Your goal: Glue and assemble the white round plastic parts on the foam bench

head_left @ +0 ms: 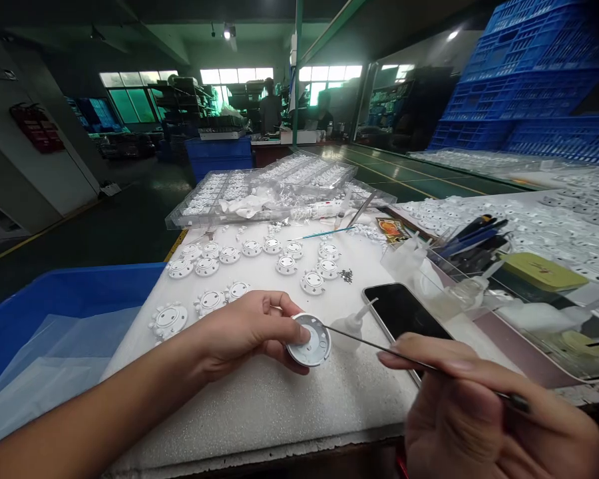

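Note:
My left hand (252, 326) is closed round a small round white plastic case (318, 347), with the thumb pressed on its face and the fingers behind it. In my right hand (484, 412) I hold a thin dark rod-like tool (362, 340), gripped like a pen. Its tip meets the upper right rim of the case; whether it touches cannot be made out. Just behind the case stands a translucent squeeze bottle (350, 327) with a slanted nozzle. Similar round white pieces (229, 254) lie farther back on a white foam board (259, 419), near a little heap of tiny dark parts (347, 275).
A phone (404, 309) lies right of the bottle. Clear trays (219, 193) of white parts are stacked behind, near a thin blue brush (324, 233). At right is an organizer with a yellow sponge-like block (544, 269); a blue bin (104, 286) stands left.

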Tool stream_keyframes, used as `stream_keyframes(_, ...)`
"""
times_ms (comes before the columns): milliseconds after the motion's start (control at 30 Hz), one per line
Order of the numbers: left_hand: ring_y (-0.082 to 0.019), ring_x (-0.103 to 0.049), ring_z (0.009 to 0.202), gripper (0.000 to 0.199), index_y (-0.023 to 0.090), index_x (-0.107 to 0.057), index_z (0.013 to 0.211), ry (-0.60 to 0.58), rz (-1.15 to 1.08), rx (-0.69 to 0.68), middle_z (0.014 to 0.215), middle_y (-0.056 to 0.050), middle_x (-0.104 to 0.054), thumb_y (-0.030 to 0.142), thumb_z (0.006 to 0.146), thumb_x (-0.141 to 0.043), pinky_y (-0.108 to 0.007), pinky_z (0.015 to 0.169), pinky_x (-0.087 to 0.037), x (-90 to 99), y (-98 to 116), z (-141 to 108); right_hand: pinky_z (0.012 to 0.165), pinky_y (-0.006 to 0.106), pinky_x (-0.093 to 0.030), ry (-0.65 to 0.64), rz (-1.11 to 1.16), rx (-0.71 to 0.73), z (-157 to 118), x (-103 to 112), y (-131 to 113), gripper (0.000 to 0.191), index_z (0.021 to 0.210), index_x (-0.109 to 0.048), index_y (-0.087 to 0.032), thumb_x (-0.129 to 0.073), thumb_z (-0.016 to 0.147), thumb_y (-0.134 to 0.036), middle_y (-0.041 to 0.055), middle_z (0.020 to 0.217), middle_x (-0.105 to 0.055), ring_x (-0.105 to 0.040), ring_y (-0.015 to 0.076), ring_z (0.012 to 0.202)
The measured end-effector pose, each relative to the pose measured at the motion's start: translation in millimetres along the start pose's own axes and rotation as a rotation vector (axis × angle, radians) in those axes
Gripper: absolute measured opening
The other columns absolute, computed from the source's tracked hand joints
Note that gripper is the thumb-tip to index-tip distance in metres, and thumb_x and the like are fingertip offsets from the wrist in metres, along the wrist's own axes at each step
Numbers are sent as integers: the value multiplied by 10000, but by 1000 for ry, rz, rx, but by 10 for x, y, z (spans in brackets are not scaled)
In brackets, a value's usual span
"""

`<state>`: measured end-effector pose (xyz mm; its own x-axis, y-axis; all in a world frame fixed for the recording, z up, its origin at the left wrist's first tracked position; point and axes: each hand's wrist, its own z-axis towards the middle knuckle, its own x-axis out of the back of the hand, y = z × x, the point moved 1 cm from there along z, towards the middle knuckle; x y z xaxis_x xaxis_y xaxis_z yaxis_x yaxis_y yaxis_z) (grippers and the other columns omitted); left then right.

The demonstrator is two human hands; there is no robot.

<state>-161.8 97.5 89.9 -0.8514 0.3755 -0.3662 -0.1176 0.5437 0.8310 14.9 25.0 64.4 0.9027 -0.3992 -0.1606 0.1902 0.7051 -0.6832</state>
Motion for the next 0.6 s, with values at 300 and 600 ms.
stream_keyframes(300, -118, -657, 510, 244, 98, -574, 747, -8, -17, 8, 589, -19, -686, 17, 633, -774, -200, 514, -553, -37, -4, 19, 720, 337, -577, -88, -39, 5, -49, -59, 150, 107, 1017, -524, -165, -474, 937, -114, 52, 872, -680, -671, 156, 778)
stream_keyframes(600, -125, -672, 540, 219, 94, -586, 748, -11, -7, 12, 618, -29, -701, 16, 648, -765, -206, 529, -565, 2, 1, -4, 657, 285, -535, 117, -65, -122, -3, -44, 35, 95, 886, -529, -175, -543, 931, -258, 19, 778, -647, -653, 131, 672)
